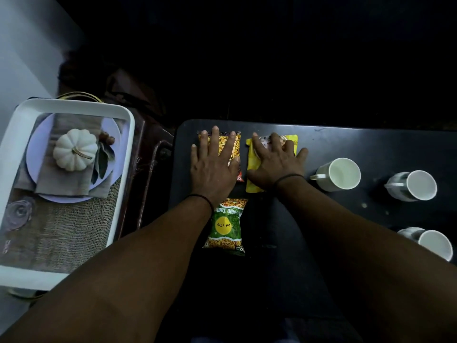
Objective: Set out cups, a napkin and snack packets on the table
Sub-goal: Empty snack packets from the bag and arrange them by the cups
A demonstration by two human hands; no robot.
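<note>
Green packet (224,226) reading "Let's Try", left hand (213,167) flat on orange packet (235,144), right hand (277,162) spread on yellow packet (253,167)

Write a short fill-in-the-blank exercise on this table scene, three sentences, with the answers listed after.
1. The left hand lies flat on a snack packet, and the right hand presses on a ____ packet beside it.
2. The number of white mugs on the black table is ____.
3. The green snack packet lies ____ the person than the two packets under the hands.

Answers: yellow; three; nearer to
</note>
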